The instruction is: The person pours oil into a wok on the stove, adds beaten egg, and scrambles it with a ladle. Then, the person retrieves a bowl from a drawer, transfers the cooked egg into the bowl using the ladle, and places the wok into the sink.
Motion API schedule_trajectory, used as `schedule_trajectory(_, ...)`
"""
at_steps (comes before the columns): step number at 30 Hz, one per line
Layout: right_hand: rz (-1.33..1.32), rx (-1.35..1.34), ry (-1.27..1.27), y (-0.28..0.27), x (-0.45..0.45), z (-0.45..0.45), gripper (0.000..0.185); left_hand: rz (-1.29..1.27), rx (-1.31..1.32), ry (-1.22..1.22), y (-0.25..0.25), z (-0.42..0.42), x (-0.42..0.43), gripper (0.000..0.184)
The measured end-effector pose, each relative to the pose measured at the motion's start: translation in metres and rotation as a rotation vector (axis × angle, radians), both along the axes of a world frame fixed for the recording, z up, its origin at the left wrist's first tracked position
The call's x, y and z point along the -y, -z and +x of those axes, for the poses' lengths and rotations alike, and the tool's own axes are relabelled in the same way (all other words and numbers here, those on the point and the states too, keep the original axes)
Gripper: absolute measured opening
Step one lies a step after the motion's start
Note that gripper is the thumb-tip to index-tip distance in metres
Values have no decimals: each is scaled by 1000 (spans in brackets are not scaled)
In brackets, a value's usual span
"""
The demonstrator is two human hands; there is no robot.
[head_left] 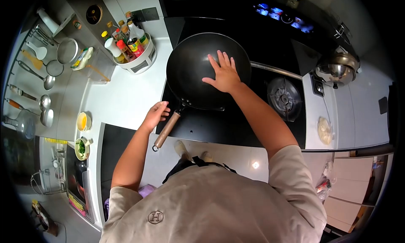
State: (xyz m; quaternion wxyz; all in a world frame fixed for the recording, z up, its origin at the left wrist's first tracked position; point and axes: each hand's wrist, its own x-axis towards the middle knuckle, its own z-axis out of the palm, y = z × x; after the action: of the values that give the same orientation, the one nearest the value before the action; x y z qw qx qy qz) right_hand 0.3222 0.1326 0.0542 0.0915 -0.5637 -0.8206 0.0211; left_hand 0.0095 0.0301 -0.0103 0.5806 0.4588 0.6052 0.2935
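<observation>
In the head view, a dark wok [190, 74] is set at the left of the black hob [219, 129], its wooden handle [167, 130] pointed toward the person and apparently carried past the hob's front edge. The right hand [225, 76] is held palm down over the wok's bowl, its fingers spread apart; whether the metal is touched cannot be told. If the wok is hot, the palm could be burned by even a slight drop of the wrist. No flame can be made out beneath it, so the heat can only be guessed at.

The left hand [156, 115] is placed just beside the handle, its fingers loosely curled and seemingly clamped on nothing. Because the handle is left ungripped and overhanging, it could be caught by the left forearm or the shirt [219, 205], and the wok could be swung or tipped. The metal rod [276, 70] could also be knocked by the wok's far rim if the bowl is turned.
</observation>
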Motion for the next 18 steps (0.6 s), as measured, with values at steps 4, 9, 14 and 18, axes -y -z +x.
schedule_trajectory(4, -101, 80, 34, 19, -22, -20, 90, 122, 61, -148, -4, 1, -16, 38)
schedule_trajectory(9, -268, 200, 60, 32, -37, -42, 90, 110, 95, -213, 15, -5, -32, 32)
schedule_trajectory(14, -330, 216, 87, 43, -49, -52, 91, 79, 131, -177, 18, -16, -48, 30)
schedule_trajectory(18, -336, 217, 89, 50, -57, -54, 92, 24, 141, -148, 19, -24, -56, 29)
